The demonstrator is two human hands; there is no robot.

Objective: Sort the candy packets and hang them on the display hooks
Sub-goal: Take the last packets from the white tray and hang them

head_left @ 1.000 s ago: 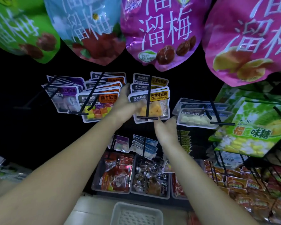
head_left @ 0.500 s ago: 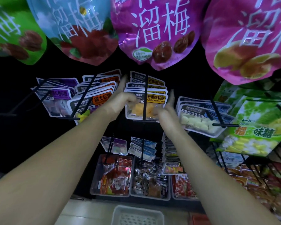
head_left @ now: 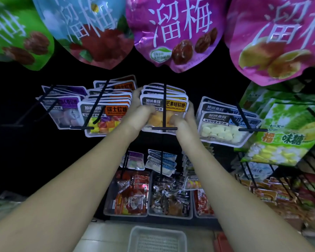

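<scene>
A stack of yellow-labelled mango candy packets (head_left: 175,106) hangs on the middle black display hook (head_left: 164,113). My left hand (head_left: 137,115) grips the stack's left edge with the thumb across the front packet. My right hand (head_left: 183,122) grips its right edge, thumb on the clear window over the orange candy. On the hook to the left hang orange-labelled packets (head_left: 105,113) and further left purple-labelled packets (head_left: 65,110). White candy packets (head_left: 224,124) hang on the hook to the right.
Large plum bags (head_left: 173,31) hang overhead across the top. Green durian candy bags (head_left: 287,135) fill the right rack. Lower hooks carry small packets (head_left: 162,160) above grey bins of wrapped snacks (head_left: 131,195). A white mesh basket (head_left: 158,239) sits on the floor below.
Both hands have closed in on the sides of the mango packet stack and squared it on the hook; one second ago they were lower, near the front packet's bottom.
</scene>
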